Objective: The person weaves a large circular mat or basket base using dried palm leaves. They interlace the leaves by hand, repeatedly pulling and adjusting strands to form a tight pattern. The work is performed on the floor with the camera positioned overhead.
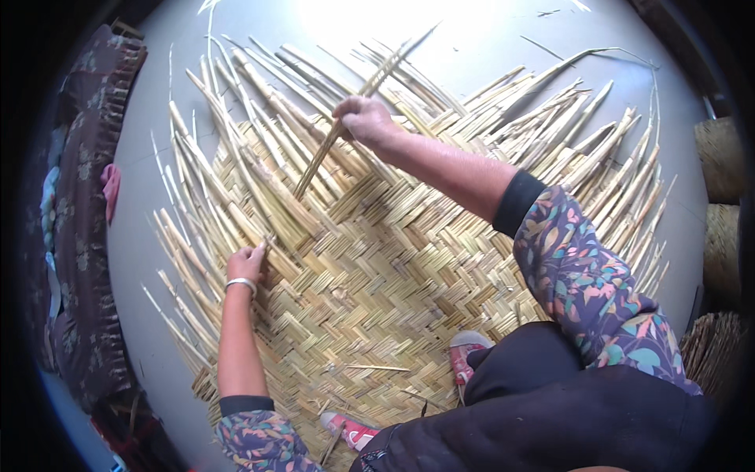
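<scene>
A woven reed mat (377, 267) with a herringbone pattern lies on the floor in front of me. Its loose reed strips fan out past the far, left and right edges. My right hand (364, 119) is closed around a bundle of flat reed strips (318, 164), lifted at a slant above the far part of the weave. The lower end of that bundle meets the mat among other strips. At the left side my left hand (249, 264) pinches reed strips near the border of the weave; its fingertips are partly hidden.
My red shoes (470, 354) rest on the mat's near part, beside a few loose reed bits (377, 367). A dark patterned cloth cover (90, 204) with a pink cloth (110, 189) runs along the left. Rolled woven mats (721, 244) and a bundle of stalks (712, 346) stand at the right.
</scene>
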A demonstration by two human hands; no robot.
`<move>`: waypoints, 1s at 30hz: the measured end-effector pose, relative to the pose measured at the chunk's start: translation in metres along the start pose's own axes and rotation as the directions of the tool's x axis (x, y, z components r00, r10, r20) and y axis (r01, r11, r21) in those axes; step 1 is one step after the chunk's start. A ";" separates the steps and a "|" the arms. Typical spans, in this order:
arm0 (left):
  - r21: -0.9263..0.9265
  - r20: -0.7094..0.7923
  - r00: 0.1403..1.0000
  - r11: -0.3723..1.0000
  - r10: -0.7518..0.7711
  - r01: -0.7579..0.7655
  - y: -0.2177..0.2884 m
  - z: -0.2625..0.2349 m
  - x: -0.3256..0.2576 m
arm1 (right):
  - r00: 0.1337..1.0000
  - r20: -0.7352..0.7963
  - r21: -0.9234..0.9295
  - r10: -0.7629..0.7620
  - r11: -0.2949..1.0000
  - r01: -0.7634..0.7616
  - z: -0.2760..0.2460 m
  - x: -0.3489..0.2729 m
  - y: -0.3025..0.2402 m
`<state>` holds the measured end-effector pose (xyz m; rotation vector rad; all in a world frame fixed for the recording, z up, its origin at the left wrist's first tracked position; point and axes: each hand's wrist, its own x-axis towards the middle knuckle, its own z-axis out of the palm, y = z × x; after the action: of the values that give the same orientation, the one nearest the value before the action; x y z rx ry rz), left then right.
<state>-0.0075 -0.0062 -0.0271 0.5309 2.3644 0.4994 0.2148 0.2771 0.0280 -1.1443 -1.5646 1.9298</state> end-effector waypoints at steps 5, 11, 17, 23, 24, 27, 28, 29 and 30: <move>0.473 -0.032 0.972 0.860 0.231 -0.189 0.039 -0.021 -0.015 | 0.971 -0.033 0.458 0.236 0.867 -0.196 -0.030 -0.006 0.063; 0.574 0.072 0.988 0.805 0.137 -0.153 0.019 -0.012 0.007 | 0.977 0.038 0.501 0.209 0.842 -0.200 -0.037 -0.008 0.067; 0.415 0.086 0.988 0.897 0.126 -0.151 0.013 -0.006 0.005 | 0.965 0.052 0.454 0.257 0.855 -0.252 -0.046 -0.013 0.064; 0.449 0.053 0.965 0.857 0.256 -0.252 0.002 -0.009 -0.008 | 0.956 0.035 0.437 0.291 0.856 -0.276 -0.036 -0.020 0.055; 0.454 0.056 0.945 0.834 0.323 -0.313 0.020 -0.002 -0.010 | 0.969 0.025 0.414 0.246 0.880 -0.234 -0.046 -0.017 0.061; 0.508 0.090 0.975 0.832 0.205 -0.222 0.032 -0.010 -0.014 | 0.992 -0.014 0.243 0.124 0.963 -0.117 -0.044 -0.019 0.062; 0.507 0.113 0.980 0.839 0.162 -0.197 0.029 -0.011 -0.012 | 0.995 -0.057 0.222 0.085 0.973 -0.070 -0.041 -0.023 0.061; 0.504 0.143 0.981 0.844 0.129 -0.185 0.027 -0.009 -0.013 | 0.994 -0.073 0.194 0.086 0.979 -0.070 -0.042 -0.029 0.060; 0.499 0.183 0.977 0.845 0.113 -0.191 0.023 -0.008 -0.017 | 0.995 -0.081 0.104 0.057 0.993 -0.048 -0.041 -0.034 0.064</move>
<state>0.0048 0.0027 -0.0016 0.9696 2.3114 -0.1240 0.2785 0.2586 -0.0219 -1.2181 -1.3893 1.9446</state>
